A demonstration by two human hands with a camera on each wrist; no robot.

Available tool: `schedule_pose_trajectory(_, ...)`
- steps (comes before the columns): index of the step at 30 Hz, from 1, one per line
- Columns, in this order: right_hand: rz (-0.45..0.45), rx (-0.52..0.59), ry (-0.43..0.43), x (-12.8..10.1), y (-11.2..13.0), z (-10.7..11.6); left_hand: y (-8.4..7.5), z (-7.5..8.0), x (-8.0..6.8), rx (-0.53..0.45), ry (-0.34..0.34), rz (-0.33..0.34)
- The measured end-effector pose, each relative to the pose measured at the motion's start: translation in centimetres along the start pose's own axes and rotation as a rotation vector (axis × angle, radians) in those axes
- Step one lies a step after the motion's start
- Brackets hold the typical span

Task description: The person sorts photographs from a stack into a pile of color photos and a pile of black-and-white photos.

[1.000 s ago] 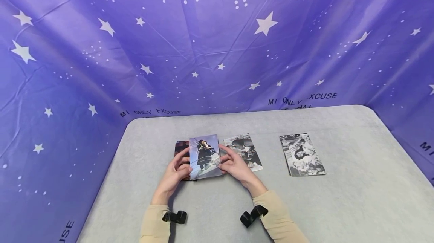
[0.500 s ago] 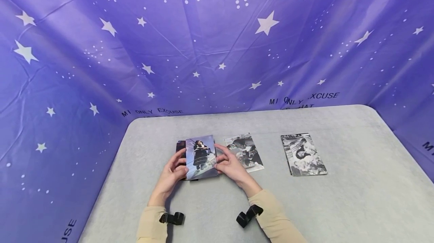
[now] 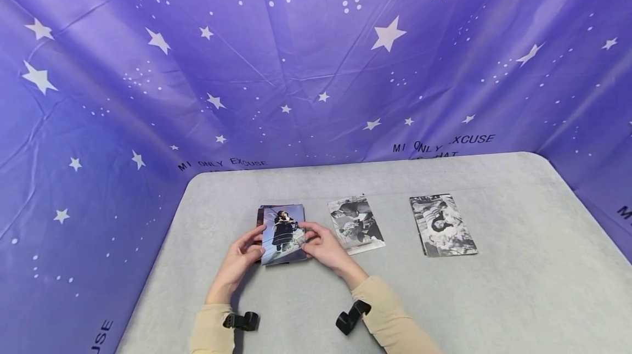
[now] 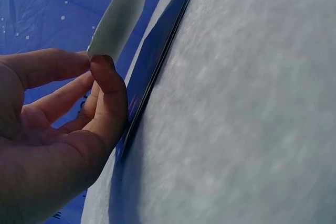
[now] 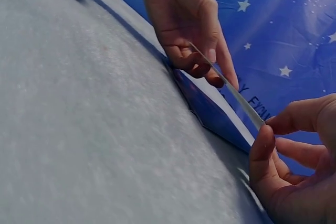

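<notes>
A colour photo card (image 3: 283, 236), with a couple in dark clothes against a blue-purple background, is held between both hands in the head view. My left hand (image 3: 238, 260) pinches its left edge, thumb against fingers. On the opposite edge my right hand (image 3: 327, 251) grips it the same way. The left wrist view shows the card's pale back (image 4: 123, 19) tilted above a thin pile of dark glossy cards (image 4: 155, 69) on the table. A gap between card and pile also appears in the right wrist view. Most of that pile (image 3: 259, 222) is hidden from above.
Right of the hands lies a black-and-white photo card (image 3: 357, 223), slightly turned. Farther right is a small pile of black-and-white cards (image 3: 443, 226). The grey table (image 3: 523, 288) ends at a purple star-patterned cloth (image 3: 306, 57) behind.
Both hands have moved left and slightly toward the near side with the colour card. It now covers most of the left pile. The other cards have stayed put.
</notes>
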State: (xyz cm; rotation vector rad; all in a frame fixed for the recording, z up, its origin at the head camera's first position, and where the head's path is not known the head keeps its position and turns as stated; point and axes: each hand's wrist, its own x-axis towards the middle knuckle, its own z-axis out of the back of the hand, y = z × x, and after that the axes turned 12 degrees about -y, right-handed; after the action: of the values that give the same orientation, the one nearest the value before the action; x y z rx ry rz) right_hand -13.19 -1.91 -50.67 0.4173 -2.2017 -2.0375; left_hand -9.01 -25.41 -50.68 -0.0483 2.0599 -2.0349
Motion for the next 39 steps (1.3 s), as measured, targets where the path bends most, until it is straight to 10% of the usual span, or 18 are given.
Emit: schedule_pose_trajectory(39, 0.107, -0.355, -0.109, 0.6, -0.4, -3.0, -0.9, 1.1, 1.0, 0.398, -0.18, -0.078)
